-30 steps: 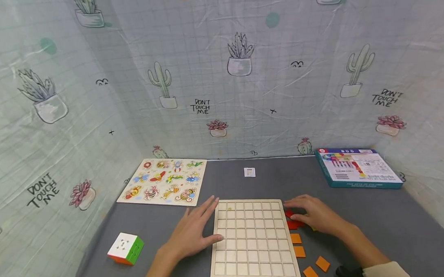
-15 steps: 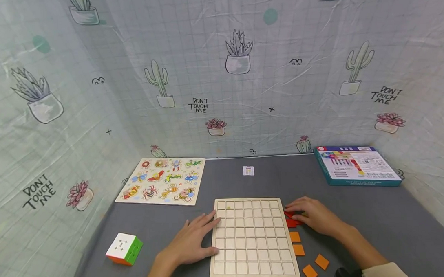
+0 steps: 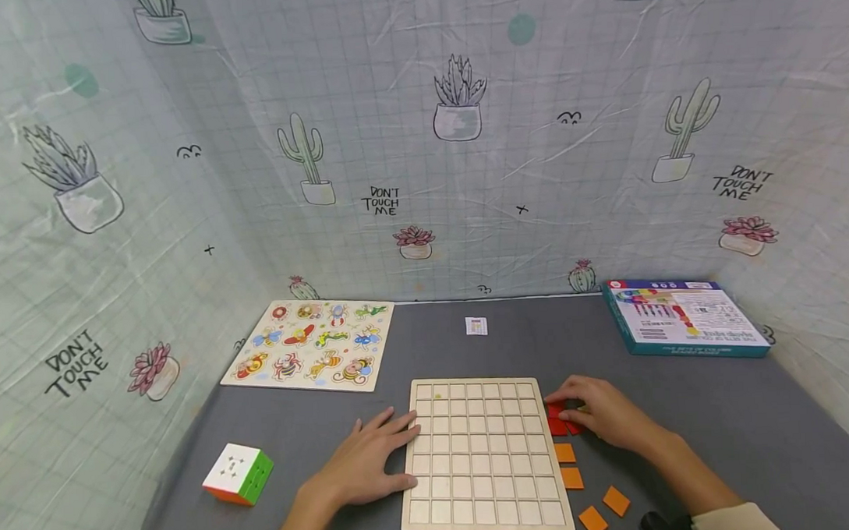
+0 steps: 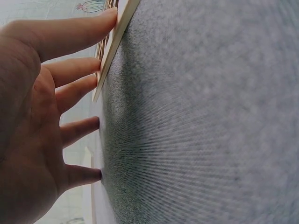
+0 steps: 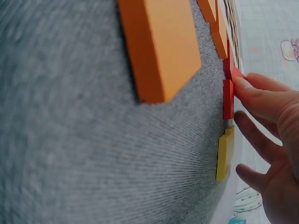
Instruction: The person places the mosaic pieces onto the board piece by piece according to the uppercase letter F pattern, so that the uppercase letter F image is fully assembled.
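The wooden grid board (image 3: 485, 458) lay flat on the grey tabletop (image 3: 434, 344), squarely between the person's two hands. The left hand (image 3: 367, 462) was spread wide at the board's left edge, thumb and some fingertips touching the rim; I took that as a way of steadying the board. The right hand (image 3: 607, 414) was drawn in narrow just beyond the board's right edge, thumb and forefinger pinching at the red tiles (image 3: 558, 426), though I couldn't tell how many it held. Yellow tiles (image 5: 224, 154) sat by its lower fingers.

Two orange tiles (image 3: 571, 478) sat just beside the board's right edge, perhaps kept there for an easy reach; two loose orange tiles (image 3: 593, 522) lay askew near its near right corner.

For moving, tabletop ran past the board's far edge to a small white card (image 3: 476, 326), with an insect picture board (image 3: 311, 347) beyond its far left corner and a flat box (image 3: 682, 322) beyond its far right one. Well left of the board stood a puzzle cube (image 3: 237, 474). The tightest spot was the board's right rim, where the tiles crowded close.
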Demonstrator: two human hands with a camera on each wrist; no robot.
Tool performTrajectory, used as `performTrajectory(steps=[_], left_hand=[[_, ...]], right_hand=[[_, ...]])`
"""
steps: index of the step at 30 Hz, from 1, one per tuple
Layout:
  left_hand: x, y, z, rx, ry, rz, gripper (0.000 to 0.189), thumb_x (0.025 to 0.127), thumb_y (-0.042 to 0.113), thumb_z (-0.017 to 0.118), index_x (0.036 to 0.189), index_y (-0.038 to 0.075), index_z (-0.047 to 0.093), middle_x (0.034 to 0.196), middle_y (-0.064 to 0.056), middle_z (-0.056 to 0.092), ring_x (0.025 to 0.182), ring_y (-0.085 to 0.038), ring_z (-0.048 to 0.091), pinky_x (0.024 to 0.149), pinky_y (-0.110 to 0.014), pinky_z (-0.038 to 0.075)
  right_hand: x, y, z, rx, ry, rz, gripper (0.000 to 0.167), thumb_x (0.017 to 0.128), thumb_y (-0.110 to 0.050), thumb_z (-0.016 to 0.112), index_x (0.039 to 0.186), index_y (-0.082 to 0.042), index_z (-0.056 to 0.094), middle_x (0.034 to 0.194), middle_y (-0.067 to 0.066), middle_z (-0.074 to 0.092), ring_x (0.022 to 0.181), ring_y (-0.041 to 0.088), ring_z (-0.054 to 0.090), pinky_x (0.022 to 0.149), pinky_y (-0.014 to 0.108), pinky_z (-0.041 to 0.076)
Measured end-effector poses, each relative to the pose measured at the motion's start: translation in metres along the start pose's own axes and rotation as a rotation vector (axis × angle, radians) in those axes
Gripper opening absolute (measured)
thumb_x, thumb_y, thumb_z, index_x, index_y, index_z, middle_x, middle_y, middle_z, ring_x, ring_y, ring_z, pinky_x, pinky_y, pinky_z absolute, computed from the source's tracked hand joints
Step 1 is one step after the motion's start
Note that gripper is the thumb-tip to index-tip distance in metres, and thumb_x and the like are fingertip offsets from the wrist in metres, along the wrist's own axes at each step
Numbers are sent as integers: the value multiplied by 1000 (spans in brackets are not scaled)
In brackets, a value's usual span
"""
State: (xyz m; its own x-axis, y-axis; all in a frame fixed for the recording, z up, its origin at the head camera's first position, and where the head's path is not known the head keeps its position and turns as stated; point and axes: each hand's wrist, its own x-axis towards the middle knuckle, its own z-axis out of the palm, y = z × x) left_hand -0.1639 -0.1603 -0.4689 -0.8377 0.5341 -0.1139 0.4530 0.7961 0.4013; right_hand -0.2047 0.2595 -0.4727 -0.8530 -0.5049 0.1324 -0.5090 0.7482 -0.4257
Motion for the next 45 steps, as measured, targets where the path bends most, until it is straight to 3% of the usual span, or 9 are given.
performTrajectory(steps=[6, 15, 24, 29, 36, 45], left_hand=[[0, -1, 0, 4, -4, -5, 70, 87, 50, 75, 148, 22, 56, 162, 3, 45, 154, -39, 34, 110, -83, 27], [-2, 3, -1, -7, -5, -10, 71, 85, 50, 77, 147, 23, 57, 161, 3, 46, 154, -39, 35, 109, -83, 27], [-1, 3, -1, -8, -6, -11, 70, 85, 51, 77, 147, 23, 58, 161, 3, 47, 154, -39, 35, 109, -83, 27], [-1, 3, -1, -15, -8, -11, 71, 85, 51, 77, 147, 23, 58, 161, 2, 46, 154, -39, 35, 109, -83, 27], [0, 1, -2, -14, -6, -13, 70, 86, 51, 76, 147, 24, 57, 161, 3, 46, 154, -39, 34, 110, -83, 27], [-1, 2, -2, -22, -6, -13, 71, 84, 51, 77, 146, 23, 58, 161, 3, 46, 154, -39, 34, 109, -83, 27]], right_hand=[[3, -1, -2, 56, 3, -7, 26, 90, -12, 76, 116, -15, 78, 100, -6, 68, 85, 1, 57, 72, 23, 53], [4, -8, -3, 70, -30, -13, 26, 93, -13, 72, 118, -13, 77, 108, -3, 75, 95, 13, 68, 81, 29, 59], [5, -8, -5, 90, 10, -8, 23, 94, -9, 71, 115, -13, 78, 103, -4, 74, 82, -4, 58, 72, 21, 55], [8, -10, -9, 141, 46, 16, 22, 95, -8, 69, 116, -11, 76, 102, -2, 72, 70, -5, 50, 62, 19, 48], [17, -18, -13, 168, 80, -13, 24, 94, -10, 71, 118, -9, 73, 107, 2, 73, 84, 0, 63, 75, 21, 59], [31, -33, -11, 193, 121, -43, 30, 93, -9, 72, 123, -5, 74, 113, 5, 68, 81, -2, 59, 70, 19, 56]])
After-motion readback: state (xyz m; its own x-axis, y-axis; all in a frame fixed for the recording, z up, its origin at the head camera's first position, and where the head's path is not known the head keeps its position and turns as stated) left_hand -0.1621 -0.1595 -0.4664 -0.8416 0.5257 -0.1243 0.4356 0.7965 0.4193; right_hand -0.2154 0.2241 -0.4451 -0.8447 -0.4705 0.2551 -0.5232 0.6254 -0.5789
